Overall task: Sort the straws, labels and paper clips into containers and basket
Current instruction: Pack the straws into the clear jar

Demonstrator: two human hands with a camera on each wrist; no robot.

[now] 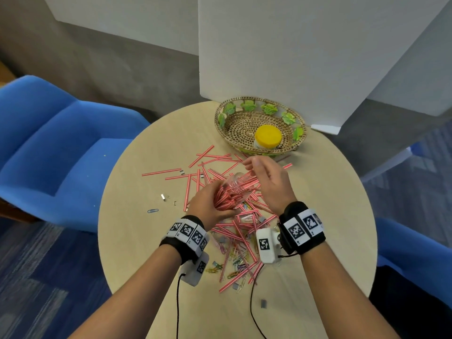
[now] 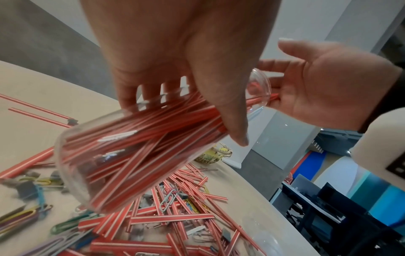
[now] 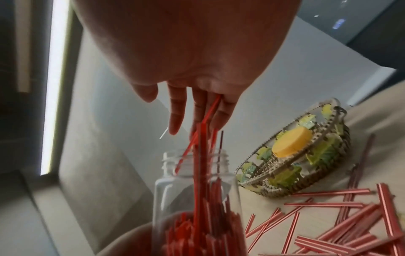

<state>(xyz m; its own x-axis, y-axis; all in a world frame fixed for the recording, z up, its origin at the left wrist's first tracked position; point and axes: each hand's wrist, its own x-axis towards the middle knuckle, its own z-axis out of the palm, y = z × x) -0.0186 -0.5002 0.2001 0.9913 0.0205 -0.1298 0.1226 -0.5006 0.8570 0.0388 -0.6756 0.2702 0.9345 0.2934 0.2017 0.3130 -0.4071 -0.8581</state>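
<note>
Nearby, loose straws (image 1: pixel 208 159) and paper clips (image 1: pixel 234 261) crowd the basket (image 1: pixel 234 123).

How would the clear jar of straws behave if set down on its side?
The jar looks round and smooth, so it would probably roll. Its mouth is open and uncapped, so straws might slide out. It seems light: the left hand alone holds it tilted.

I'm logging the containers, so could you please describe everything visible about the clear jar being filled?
The clear jar looks like transparent plastic, with a threaded open neck and no lid. It is tilted above the table's pile, largely packed with red-and-white striped straws. The left hand grips its body; the right hand feeds straws into its mouth.
</note>
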